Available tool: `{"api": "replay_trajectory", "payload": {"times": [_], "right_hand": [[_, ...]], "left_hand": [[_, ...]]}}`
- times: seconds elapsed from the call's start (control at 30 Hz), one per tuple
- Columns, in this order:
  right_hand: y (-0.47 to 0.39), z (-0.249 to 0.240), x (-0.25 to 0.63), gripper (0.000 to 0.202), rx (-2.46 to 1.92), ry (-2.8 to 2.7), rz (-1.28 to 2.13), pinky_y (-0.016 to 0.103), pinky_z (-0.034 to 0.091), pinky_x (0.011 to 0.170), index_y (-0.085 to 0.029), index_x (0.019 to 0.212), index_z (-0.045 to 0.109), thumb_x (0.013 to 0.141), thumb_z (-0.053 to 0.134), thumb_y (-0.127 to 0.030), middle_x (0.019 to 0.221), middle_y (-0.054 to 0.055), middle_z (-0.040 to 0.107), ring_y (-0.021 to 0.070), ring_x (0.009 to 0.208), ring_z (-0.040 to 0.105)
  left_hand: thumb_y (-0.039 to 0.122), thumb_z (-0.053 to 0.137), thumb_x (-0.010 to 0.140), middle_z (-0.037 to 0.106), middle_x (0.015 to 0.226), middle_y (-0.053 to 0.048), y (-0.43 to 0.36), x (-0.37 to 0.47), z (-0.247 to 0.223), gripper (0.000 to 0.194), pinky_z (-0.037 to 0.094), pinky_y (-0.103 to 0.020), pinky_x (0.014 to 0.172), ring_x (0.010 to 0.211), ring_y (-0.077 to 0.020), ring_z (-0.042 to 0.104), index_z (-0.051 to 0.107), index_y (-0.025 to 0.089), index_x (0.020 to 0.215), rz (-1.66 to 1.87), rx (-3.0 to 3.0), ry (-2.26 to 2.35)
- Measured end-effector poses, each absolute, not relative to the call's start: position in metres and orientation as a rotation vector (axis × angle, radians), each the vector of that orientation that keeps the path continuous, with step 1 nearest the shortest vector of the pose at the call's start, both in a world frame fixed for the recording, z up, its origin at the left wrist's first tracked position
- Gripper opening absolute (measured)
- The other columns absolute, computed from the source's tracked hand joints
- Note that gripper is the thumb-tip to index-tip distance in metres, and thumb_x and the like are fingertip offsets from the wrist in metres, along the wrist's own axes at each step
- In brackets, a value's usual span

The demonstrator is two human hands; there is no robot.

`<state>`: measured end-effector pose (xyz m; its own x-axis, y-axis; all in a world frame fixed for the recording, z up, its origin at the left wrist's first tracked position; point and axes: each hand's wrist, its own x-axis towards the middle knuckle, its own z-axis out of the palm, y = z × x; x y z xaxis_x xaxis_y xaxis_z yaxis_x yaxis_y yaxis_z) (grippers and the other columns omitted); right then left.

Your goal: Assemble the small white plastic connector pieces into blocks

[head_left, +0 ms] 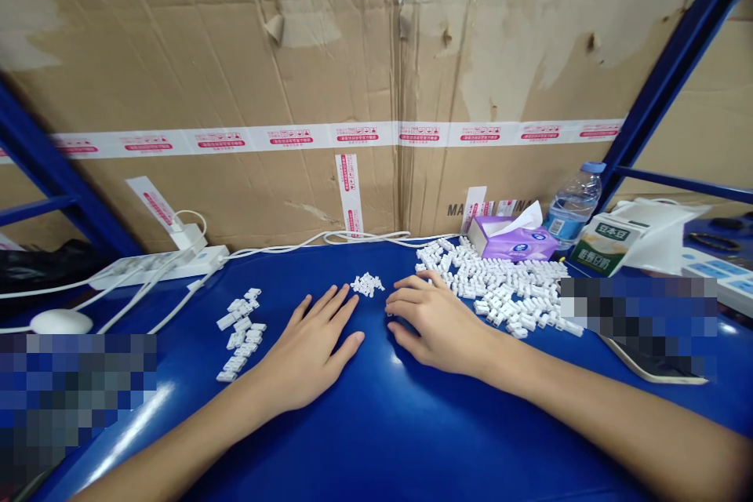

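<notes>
My left hand (pixel 311 349) lies flat on the blue table (pixel 365 439), fingers spread, with nothing in it. To its left is a loose column of white plastic pieces (pixel 241 337). A small heap of tiny white parts (pixel 368 284) sits between the fingertips of both hands. My right hand (pixel 432 321) rests on the table with curled fingers, just left of a large pile of white plastic pieces (pixel 511 290). Something small and white shows at its fingertips, too hidden to make out.
A purple tissue box (pixel 514 239), a water bottle (pixel 573 204) and a carton (pixel 609 243) stand at the back right. A phone (pixel 659 357) lies at the right. White cables and a power strip (pixel 158 267) are at the left; cardboard (pixel 235 78) stands behind.
</notes>
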<state>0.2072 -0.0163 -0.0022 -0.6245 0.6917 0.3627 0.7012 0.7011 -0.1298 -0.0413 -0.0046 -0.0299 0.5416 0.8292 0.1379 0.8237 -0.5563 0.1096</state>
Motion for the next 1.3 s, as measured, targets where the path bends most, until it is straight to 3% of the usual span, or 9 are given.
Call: {"api": "replay_trajectory", "payload": {"times": [0.37,0.73,0.83,0.97,1.03,1.17,1.3], "right_hand": [[0.004,0.005,0.231,0.025,-1.559,-2.49,-0.417,0.054,0.033,0.103,-0.015,0.091,0.072,0.097,0.055,-0.033,0.1,0.012,0.075,0.0331,0.102,0.067],[0.003,0.0,0.229,0.028,-1.546,-2.475,-0.403,0.055,0.037,0.1,-0.016,0.105,0.073,0.097,0.053,-0.034,0.111,0.015,0.074,0.0354,0.11,0.063],[0.002,0.0,0.228,0.028,-1.52,-2.465,-0.387,0.055,0.036,0.102,-0.015,0.107,0.073,0.097,0.053,-0.033,0.117,0.015,0.073,0.0357,0.114,0.062],[0.0,0.0,0.226,0.028,-1.408,-2.471,-0.338,0.056,0.033,0.107,-0.016,0.108,0.074,0.098,0.054,-0.033,0.125,0.015,0.07,0.0347,0.12,0.059],[-0.002,0.0,0.225,0.028,-1.312,-2.495,-0.278,0.056,0.031,0.109,-0.017,0.109,0.074,0.098,0.054,-0.034,0.127,0.013,0.07,0.0334,0.122,0.058],[-0.005,-0.003,0.222,0.025,-1.146,-2.52,-0.133,0.054,0.029,0.111,-0.019,0.108,0.074,0.097,0.057,-0.034,0.124,0.011,0.071,0.0301,0.122,0.058],[-0.005,-0.009,0.221,0.022,-1.092,-2.516,-0.067,0.054,0.029,0.11,-0.019,0.106,0.075,0.097,0.058,-0.031,0.123,0.011,0.071,0.0299,0.124,0.057]], "left_hand": [[0.058,0.033,0.105,0.034,0.164,-0.01,-0.006,-0.042,-0.029,0.063,0.022,-0.061,0.123,0.153,-0.0336,0.028,0.041,0.023,0.157,0.282,2.722,1.461],[0.057,0.037,0.103,0.039,0.162,-0.01,-0.007,-0.039,-0.026,0.061,0.027,-0.061,0.121,0.151,-0.0347,0.033,0.046,0.024,0.154,0.3,2.751,1.466],[0.055,0.043,0.101,0.046,0.159,-0.009,-0.005,-0.043,-0.016,0.057,0.034,-0.059,0.118,0.147,-0.0345,0.041,0.053,0.025,0.149,0.29,2.737,1.462],[0.053,0.048,0.098,0.064,0.139,-0.009,0.006,-0.063,0.015,0.046,0.047,-0.048,0.108,0.124,-0.031,0.062,0.072,0.023,0.123,0.434,2.696,1.489],[0.056,0.047,0.097,0.071,0.125,-0.01,0.013,-0.08,0.033,0.05,0.055,-0.042,0.09,0.101,-0.0282,0.07,0.071,0.021,0.124,0.485,2.649,1.582],[0.05,0.054,0.089,0.077,0.092,-0.006,0.026,-0.117,0.052,0.041,0.05,-0.036,0.068,0.079,-0.0269,0.07,0.075,0.024,0.113,0.262,2.586,1.759],[0.047,0.061,0.082,0.076,0.084,-0.004,0.031,-0.137,0.047,0.028,0.045,-0.032,0.062,0.077,-0.0251,0.069,0.077,0.029,0.095,0.059,2.529,1.739]]}}
